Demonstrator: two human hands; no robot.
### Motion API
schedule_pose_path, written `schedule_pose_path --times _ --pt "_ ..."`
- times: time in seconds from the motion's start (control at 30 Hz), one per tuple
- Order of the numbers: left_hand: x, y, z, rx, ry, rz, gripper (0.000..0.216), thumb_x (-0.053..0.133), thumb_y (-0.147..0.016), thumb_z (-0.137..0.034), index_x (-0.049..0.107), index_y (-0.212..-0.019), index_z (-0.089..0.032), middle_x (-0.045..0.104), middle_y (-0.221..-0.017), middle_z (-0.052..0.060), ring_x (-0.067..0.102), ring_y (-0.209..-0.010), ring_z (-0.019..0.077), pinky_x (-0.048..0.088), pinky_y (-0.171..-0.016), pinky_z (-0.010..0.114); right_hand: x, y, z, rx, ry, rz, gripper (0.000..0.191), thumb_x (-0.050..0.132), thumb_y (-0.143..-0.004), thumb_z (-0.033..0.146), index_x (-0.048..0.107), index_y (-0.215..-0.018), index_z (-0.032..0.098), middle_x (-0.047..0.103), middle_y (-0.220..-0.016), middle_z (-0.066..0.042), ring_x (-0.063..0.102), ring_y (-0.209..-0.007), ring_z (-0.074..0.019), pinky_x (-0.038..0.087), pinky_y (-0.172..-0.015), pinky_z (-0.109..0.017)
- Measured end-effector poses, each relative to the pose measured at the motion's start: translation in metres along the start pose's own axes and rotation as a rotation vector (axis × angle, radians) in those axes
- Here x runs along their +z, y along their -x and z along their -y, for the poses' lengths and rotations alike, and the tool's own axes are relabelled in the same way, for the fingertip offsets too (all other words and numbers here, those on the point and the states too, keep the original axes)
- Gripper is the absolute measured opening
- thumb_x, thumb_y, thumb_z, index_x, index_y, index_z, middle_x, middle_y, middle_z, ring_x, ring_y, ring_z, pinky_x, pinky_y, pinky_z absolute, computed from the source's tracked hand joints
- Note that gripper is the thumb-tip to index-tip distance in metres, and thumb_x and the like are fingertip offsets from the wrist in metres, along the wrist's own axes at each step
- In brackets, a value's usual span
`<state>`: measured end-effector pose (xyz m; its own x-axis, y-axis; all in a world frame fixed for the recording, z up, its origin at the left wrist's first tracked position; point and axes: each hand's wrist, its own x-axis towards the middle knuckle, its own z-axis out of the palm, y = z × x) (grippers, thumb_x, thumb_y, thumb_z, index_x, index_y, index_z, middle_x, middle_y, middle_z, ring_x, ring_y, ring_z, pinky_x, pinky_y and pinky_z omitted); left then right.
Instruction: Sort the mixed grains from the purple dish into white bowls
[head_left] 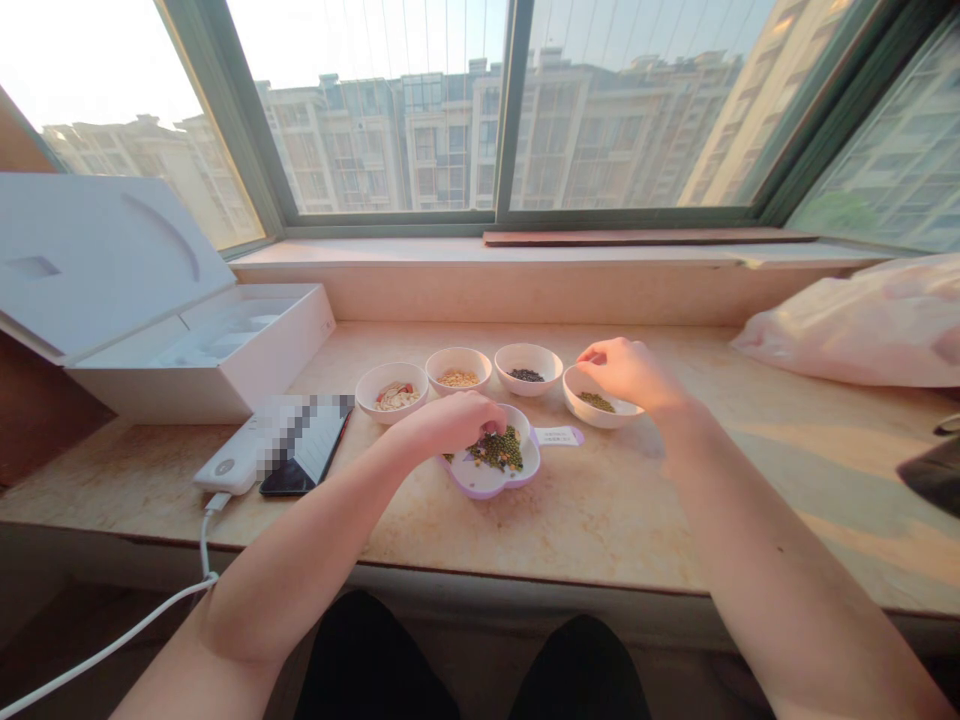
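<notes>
Lilac-rimmed, shallow white dish [531, 460], with mostly green mixed beans [496, 454]: lay on the beige, stone-look counter [645, 530]. Left hand [469, 420]: above the dish, fingertips bunched; whether they pinched beans could not be told. Right hand [624, 365]: behind and right of the dish, fingers curled at a round white bowl [619, 417] with small green beans [597, 402]; grip likewise unclear. Three similar white bowls [459, 357]: behind the dish. Hazard: a wrist catching the dish's rim could have scattered beans. Clearance: tight behind the dish; front edge nearby before it; wider stretch rightward.
</notes>
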<state>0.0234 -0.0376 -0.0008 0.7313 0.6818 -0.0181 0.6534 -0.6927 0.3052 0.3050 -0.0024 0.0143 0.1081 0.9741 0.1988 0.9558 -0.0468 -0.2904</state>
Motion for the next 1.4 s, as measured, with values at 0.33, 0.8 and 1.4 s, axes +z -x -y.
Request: schedule_pose_path --times 0.33,0.8,1.4 --pt "0.001 0.0 0.003 0.033 0.127 -0.052 0.05 0.049 -0.08 0.005 0.077 -0.109 -0.024 0.078 -0.118 0.003 0.069 -0.104 0.0194 0.048 -0.085 0.026 0.0 0.001 0.005 0.002 -0.03 -0.036 0.02 0.064 -0.087 0.028 0.083 -0.094 0.024 0.082 -0.108 -0.008 0.072 -0.092 -0.0244 0.049 -0.068 -0.031" --pt "-0.001 -0.007 0.002 0.078 0.141 -0.433 0.051 0.054 -0.091 0.002 0.07 -0.131 -0.024 0.074 -0.113 0.004 0.07 -0.1 0.0157 0.054 -0.095 0.03 0.004 0.02 0.037 -0.225 -0.513 0.095 0.027 0.065 -0.09 0.035 0.08 -0.107 0.019 0.08 -0.097 -0.007 0.068 -0.081 -0.0193 0.053 -0.076 -0.032" --pt "-0.004 -0.003 -0.004 0.116 0.091 -0.614 0.032 0.058 -0.099 -0.011 0.068 -0.128 -0.021 0.072 -0.113 0.005 0.069 -0.096 0.0145 0.053 -0.087 0.028 0.026 0.041 0.069 -0.21 -0.996 0.499 0.037 0.078 -0.078 0.056 0.071 -0.076 0.019 0.054 -0.063 0.002 0.042 -0.058 -0.0122 0.031 -0.053 -0.028"
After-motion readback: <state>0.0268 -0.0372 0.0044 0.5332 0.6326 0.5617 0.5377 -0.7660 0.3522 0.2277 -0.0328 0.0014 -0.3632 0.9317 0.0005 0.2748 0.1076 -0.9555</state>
